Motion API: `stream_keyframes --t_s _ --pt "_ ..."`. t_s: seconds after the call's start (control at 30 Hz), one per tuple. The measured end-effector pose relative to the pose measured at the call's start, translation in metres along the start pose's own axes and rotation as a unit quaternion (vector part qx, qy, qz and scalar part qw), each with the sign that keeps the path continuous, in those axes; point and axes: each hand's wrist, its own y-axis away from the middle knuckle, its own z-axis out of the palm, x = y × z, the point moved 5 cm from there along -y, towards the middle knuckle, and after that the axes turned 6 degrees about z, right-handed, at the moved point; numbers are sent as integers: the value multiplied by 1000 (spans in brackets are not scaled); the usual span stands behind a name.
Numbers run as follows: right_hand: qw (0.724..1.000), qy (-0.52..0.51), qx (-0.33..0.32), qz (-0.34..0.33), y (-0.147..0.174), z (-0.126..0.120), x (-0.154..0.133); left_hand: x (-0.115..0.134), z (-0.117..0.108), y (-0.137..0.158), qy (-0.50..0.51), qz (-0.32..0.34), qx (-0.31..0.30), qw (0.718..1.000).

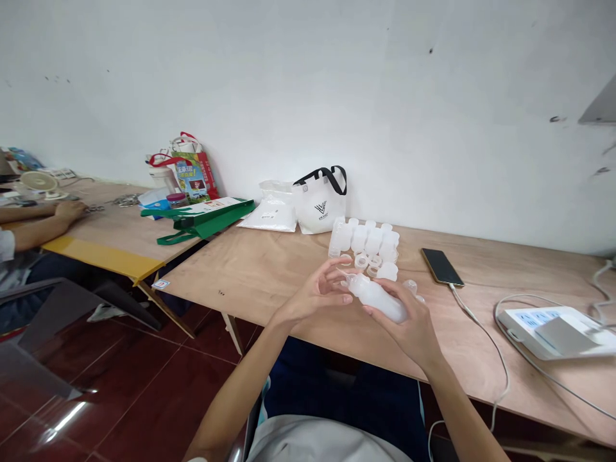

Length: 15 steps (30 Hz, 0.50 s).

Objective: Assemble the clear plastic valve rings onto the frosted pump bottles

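A translucent white squeeze bottle (381, 300) lies tilted in my right hand (409, 317), whose fingers and thumb wrap its lower body. Its narrow nozzle points left, toward my other palm. My left hand (320, 289) is open around the nozzle end, thumb and fingers apart; whether a fingertip touches the bottle cannot be made out. Just beyond both hands stands a group of similar white bottles (373, 239). Several loose ring-shaped caps (360, 261) lie in front of that group. A small clear piece (410, 286) sits behind my right hand, partly hidden.
A phone (441, 266) on a cable and a white power strip (561, 330) lie to the right. Against the wall stand a white tote bag (321, 208) and a white plastic package (272, 213). A green bag (206, 221) bridges toward the neighbouring table, where another person's hand (70, 210) rests.
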Motion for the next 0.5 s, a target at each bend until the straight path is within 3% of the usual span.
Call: stream_keyframes --t_s 0.07,0.2,0.27,0.4,0.5 --pt "1000 1 2 -6 0 1 0 1 1 1 -25 -7 -4 1000" --pt "999 6 -4 -32 1 4 -6 -6 -6 2 -75 -6 100 992" --pt "1000 -8 -6 -19 1 4 -5 -6 -4 1 -47 14 81 995" --pt "999 -37 -22 11 0 2 2 -2 5 0 -9 42 -27 999" --pt "1000 -14 -22 -1 1 1 1 -5 -1 0 -57 25 48 997"
